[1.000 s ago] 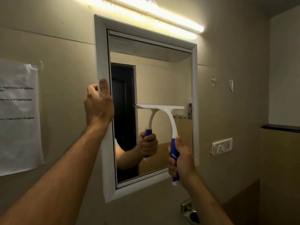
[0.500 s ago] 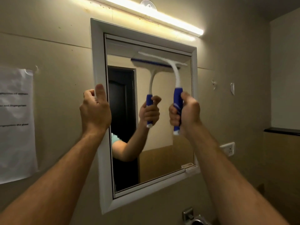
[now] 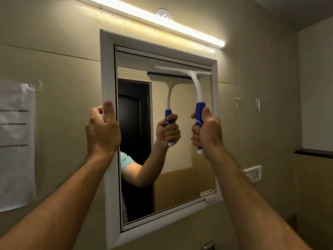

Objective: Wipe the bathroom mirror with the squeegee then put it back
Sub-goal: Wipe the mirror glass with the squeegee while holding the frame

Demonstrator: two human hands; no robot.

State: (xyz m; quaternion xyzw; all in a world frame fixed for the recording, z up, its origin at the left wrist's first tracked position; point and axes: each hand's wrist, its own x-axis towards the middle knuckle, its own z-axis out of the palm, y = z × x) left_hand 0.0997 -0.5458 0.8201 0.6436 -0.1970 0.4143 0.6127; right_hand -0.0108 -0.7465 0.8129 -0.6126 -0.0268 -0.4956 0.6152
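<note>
Where beige wall [image 3: 252, 73] fills most of the view, carries a white-framed mirror [image 3: 182, 159], tilted in the wide-angle picture. Above its frame, a long lit tube light [image 3: 162, 22], running slantwise. To the far left, a taped sheet of paper [image 3: 17, 141] with blurred print, unreadable. To the right of the mirror, a white switch plate [image 3: 253, 173], and further right a dark ledge [image 3: 314, 152]. Near the frame's lower right corner, a small white catch [image 3: 210, 195].

Within the glass, reflects a dark door, a forearm with a teal sleeve, and a doubled image of the tool.

Both forearms reach up from the bottom edge, bare, wrists raised. Left hand [image 3: 102, 130]: grip closed on the mirror's left frame edge, fingers curled around the outer side, thumb pointing up along the front of the frame. Right hand [image 3: 207, 132]: fist wrapped tight round the blue handle of the squeegee [image 3: 197, 91], knuckles toward the glass, thumb on top, the handle's white end sticking out below the fist.

Squeegee upright, white neck curving up from the blue handle to the blade, which lies across the upper right part of the mirror, close under the top frame edge and against the glass as far as can be judged. Blade somewhat motion-blurred.
</note>
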